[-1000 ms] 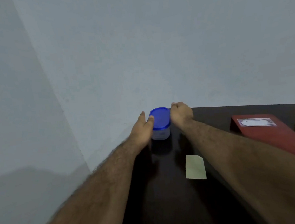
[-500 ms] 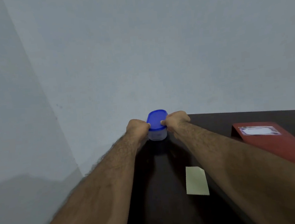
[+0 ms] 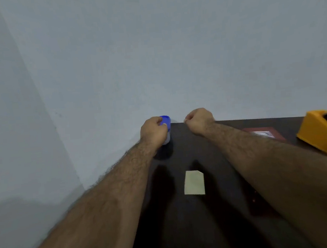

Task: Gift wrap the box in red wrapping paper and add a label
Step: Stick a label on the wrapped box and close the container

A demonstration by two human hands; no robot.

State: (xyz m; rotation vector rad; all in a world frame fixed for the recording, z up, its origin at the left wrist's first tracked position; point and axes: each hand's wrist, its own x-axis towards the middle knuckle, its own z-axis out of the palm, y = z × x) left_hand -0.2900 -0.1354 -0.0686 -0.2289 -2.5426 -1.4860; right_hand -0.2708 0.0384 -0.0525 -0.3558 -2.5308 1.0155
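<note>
A: How is the small clear plastic container with the blue lid (image 3: pixel 166 123) held?

B: It is gripped by the left hand (image 3: pixel 153 131) at the far-left corner of the dark desk (image 3: pixel 187 220); the right hand (image 3: pixel 199 120) is fisted, empty.

A: And the red-wrapped box (image 3: pixel 266 133)?

B: It lies right, labelled. The container should be kept upright, well apart.

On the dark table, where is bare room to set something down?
Bare table lies near the person, below the paper slip, between the forearms. The far right is crowded: red book, yellow dispenser. The far left corner holds the blue-lidded container.
</note>
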